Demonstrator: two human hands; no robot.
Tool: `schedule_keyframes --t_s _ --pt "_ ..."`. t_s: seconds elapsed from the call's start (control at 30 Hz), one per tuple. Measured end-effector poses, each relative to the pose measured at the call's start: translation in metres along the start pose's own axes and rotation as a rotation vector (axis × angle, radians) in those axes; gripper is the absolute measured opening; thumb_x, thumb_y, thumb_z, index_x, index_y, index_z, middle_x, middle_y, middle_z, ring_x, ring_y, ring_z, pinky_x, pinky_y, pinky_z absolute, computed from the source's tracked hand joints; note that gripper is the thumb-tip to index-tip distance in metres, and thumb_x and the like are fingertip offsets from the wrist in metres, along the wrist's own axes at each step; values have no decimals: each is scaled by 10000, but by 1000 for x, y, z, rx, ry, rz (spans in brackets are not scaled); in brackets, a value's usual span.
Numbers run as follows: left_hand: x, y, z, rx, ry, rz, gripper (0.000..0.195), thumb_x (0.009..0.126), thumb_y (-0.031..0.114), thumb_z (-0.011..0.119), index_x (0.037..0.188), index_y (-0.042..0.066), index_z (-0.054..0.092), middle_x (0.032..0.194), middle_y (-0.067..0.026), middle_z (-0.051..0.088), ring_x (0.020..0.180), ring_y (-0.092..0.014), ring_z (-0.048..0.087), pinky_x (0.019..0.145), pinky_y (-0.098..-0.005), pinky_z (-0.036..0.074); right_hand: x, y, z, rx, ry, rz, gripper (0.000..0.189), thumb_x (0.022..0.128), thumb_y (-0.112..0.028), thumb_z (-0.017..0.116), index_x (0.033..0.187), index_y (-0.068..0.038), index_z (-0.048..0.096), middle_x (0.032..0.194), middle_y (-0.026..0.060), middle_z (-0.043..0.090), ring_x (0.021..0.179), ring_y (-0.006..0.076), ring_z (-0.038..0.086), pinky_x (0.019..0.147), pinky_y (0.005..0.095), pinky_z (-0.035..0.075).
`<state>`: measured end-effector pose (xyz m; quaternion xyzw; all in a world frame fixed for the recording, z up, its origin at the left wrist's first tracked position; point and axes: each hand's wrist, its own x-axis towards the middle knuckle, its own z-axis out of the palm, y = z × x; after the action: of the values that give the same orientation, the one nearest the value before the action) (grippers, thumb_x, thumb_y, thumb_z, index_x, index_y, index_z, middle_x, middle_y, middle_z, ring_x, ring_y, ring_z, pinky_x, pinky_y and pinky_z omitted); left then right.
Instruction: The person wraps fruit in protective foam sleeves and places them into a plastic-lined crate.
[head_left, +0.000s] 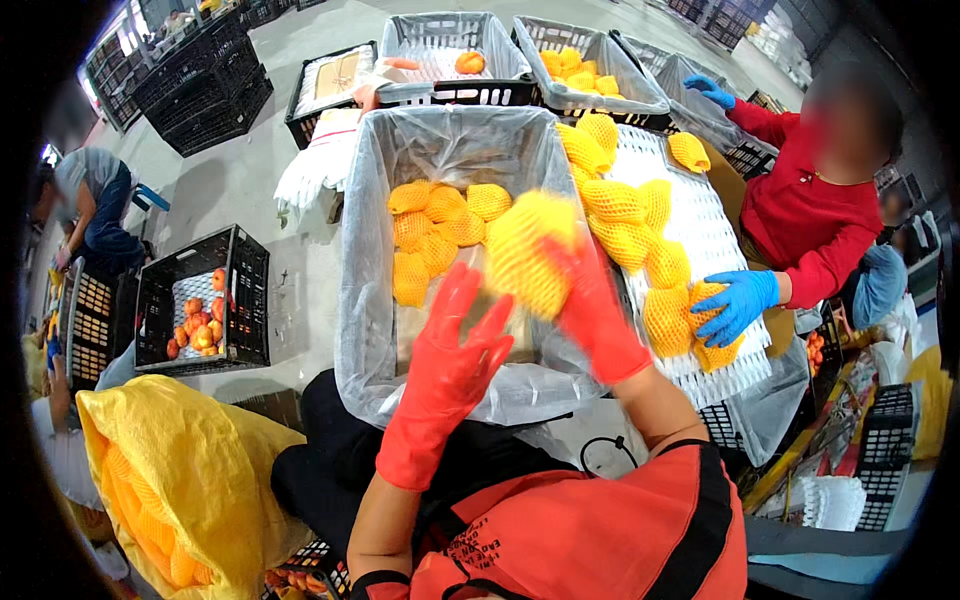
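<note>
My right hand (592, 300), in a red rubber glove, holds a fruit in a yellow foam net sleeve (531, 253) above a plastic-lined crate (360, 262); both are blurred. My left hand (450, 360), gloved alike, hovers over the crate's near part with fingers apart and nothing in it. Several yellow-sleeved fruits (442, 217) lie together in the crate's far left part. More yellow-sleeved pieces (619, 199) are piled on white foam netting (705, 217) to the right. A co-worker's blue-gloved hand (739, 304) touches pieces at the near end of that pile.
Lined crates (592, 97) stand beyond mine, one with an unwrapped fruit (470, 62). White gloves (319, 157) hang at a crate's edge. A black crate of red-yellow fruit (247, 315) sits left on the floor. A yellow sack of foam sleeves (217, 450) stands at lower left. A co-worker (817, 195) is at right.
</note>
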<state>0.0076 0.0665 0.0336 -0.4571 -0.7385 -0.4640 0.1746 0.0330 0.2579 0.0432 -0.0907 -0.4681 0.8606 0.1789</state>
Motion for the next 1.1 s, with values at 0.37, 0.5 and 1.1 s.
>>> schedule_keyframes --t_s 0.37,0.5,1.1 --pt "-45 -37 -48 174 -14 -241 466 752 -11 729 1193 92 613 1136 -133 630 1119 -361 590 909 -438 500 103 -126 -280 -1254 490 243 489 927 -510 549 1148 -85 649 1059 36 681 871 152 657 628 329 503" --pt "-47 -44 -49 35 54 -309 429 769 -33 717 1171 84 628 1082 -144 666 1057 -348 627 874 -407 512 103 -169 -351 -1858 439 -141 527 884 -473 585 1102 5 619 1058 199 663 961 364 625 824 421 465" --pt "-48 -44 -41 367 -9 -324 308 852 186 674 1139 83 638 934 -115 657 827 -288 649 662 -406 528 197 248 -23 -1537 -911 -177 496 781 -254 660 1230 -52 595 1196 233 614 1122 388 569 944 437 470"
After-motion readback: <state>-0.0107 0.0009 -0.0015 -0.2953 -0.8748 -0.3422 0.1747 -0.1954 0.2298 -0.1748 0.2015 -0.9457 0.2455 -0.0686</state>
